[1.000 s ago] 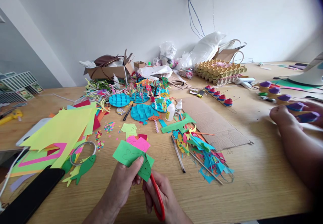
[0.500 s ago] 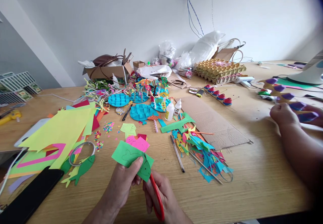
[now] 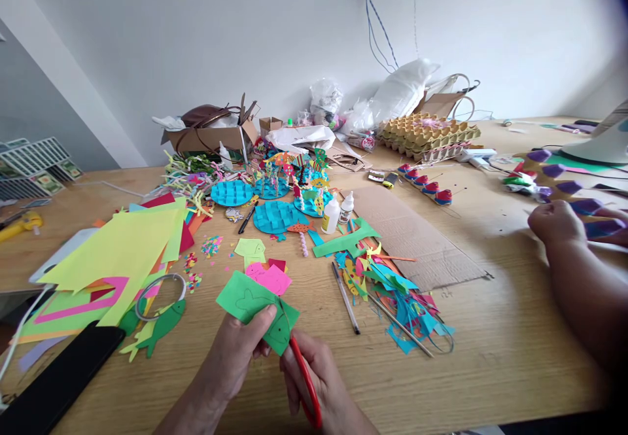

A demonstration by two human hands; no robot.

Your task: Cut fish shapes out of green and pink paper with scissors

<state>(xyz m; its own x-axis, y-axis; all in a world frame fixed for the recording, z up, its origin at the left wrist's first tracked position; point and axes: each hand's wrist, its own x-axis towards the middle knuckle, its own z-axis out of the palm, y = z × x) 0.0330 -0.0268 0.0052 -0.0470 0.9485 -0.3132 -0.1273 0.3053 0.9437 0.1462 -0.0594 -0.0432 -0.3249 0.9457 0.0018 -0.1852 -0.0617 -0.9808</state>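
My left hand (image 3: 240,347) pinches a green piece of paper (image 3: 248,301) with a fish outline drawn on it, thumb on top. Around the red-handled scissors (image 3: 305,379) my right hand (image 3: 314,369) is closed, just right of the paper. The blades are mostly hidden at the paper's lower right edge, where a cut line runs by the fish's head. Just beyond lie a pink piece of paper (image 3: 269,278) with a drawing and a pale green piece (image 3: 250,248). A pen (image 3: 346,297) rests to the right.
Left are stacked coloured sheets (image 3: 112,245), cut-out fish (image 3: 167,324) and a tape ring (image 3: 159,297). Paper scraps (image 3: 417,317), cardboard (image 3: 407,239) and glue bottles (image 3: 330,216) lie right of centre. Another person's hand (image 3: 559,226) holds a purple-painted egg-carton strip (image 3: 569,186) at far right.
My two hands, the green paper and the scissors have barely shifted. At far right, the other person's egg-carton strip has moved slightly to the right.
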